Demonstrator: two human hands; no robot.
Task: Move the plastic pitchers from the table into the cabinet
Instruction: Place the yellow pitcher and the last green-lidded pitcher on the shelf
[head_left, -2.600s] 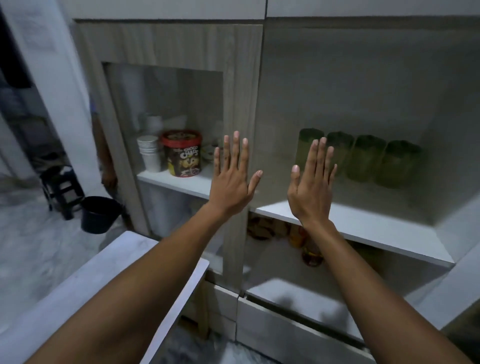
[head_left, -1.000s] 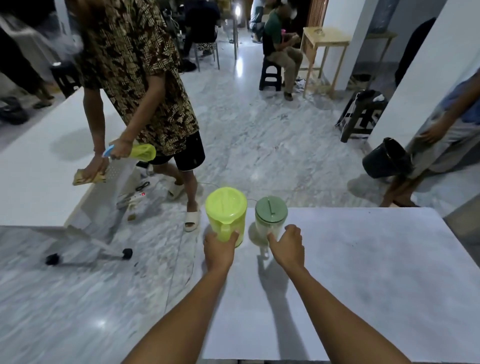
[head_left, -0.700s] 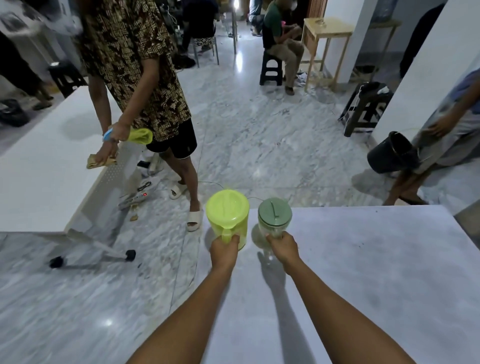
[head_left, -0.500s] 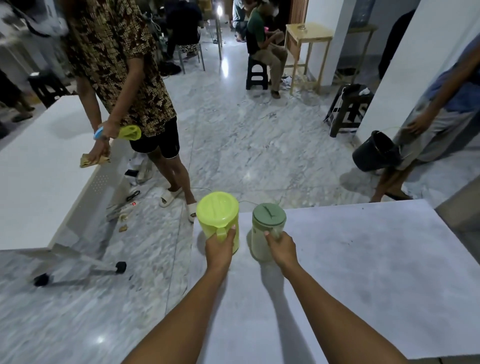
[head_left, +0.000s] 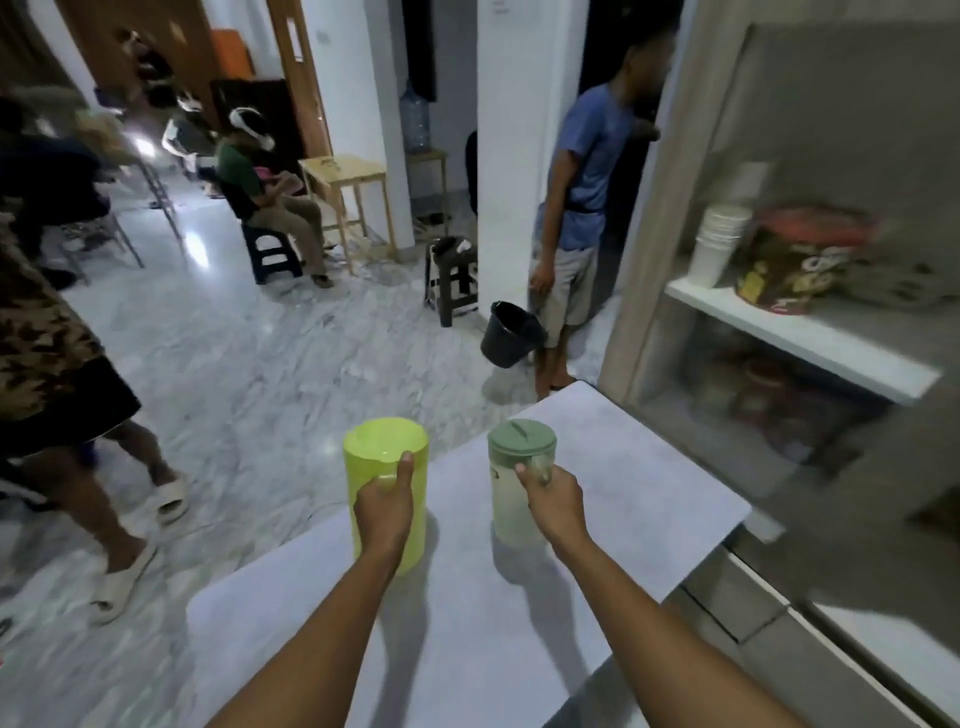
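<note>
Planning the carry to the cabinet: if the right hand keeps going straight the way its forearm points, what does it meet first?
Only the clear pitcher that the right hand already grips. Beyond it lies bare table, then the far edge and floor; the black bucket sits farther along, though depth is unclear. The cabinet stands off to the right.

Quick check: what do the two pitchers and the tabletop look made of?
Left pitcher: lime plastic by the look, faintly translucent, smooth, glossy rim.
Right pitcher: cloudy see-through plastic body, matte sage-green plastic lid.
Tabletop: flat matte pale grey, probably laminate; the look leaves it open.
</note>
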